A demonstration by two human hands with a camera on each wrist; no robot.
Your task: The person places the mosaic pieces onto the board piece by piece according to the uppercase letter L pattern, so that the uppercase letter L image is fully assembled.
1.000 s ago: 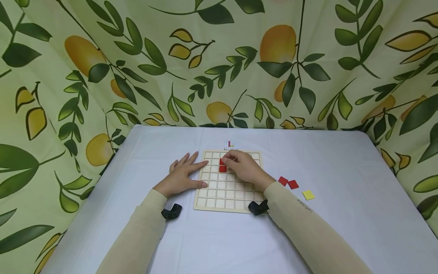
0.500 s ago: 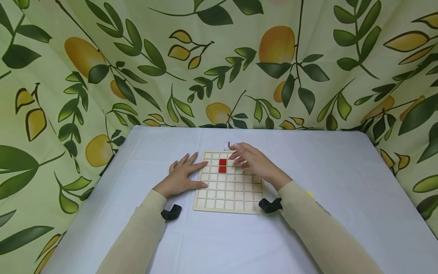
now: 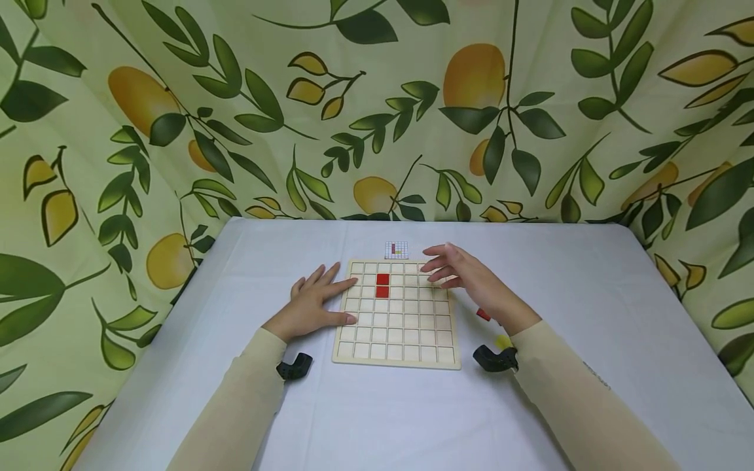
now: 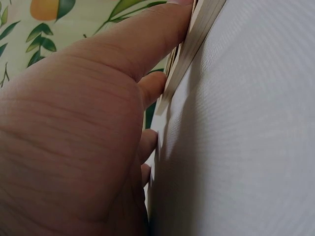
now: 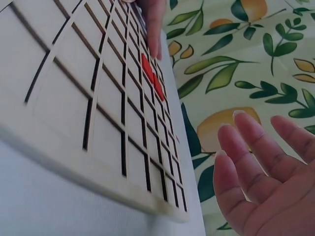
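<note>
A wooden grid board (image 3: 389, 333) lies on the table, with two red square tiles (image 3: 383, 285) set one above the other in its upper left part. My left hand (image 3: 318, 306) rests at the board's left edge, fingers spread, with thumb and index finger touching the rim. In the left wrist view that thumb (image 4: 152, 37) lies against the wooden edge. Over the board's upper right corner hovers my right hand (image 3: 468, 278), fingers loosely extended and holding nothing. The right wrist view shows the same palm (image 5: 280, 201) bare beside the board.
A small printed grid card (image 3: 396, 250) lies just behind the board. To the right, partly hidden under my right wrist, are a loose red tile (image 3: 484, 314) and a yellow tile (image 3: 502, 341). A leaf-and-fruit patterned curtain (image 3: 377, 131) hangs behind the white table (image 3: 365, 418).
My right hand has let go of the upper red tile, leaving it in the grid, and has moved right across the board with its fingers loosened. My left hand stays put.
</note>
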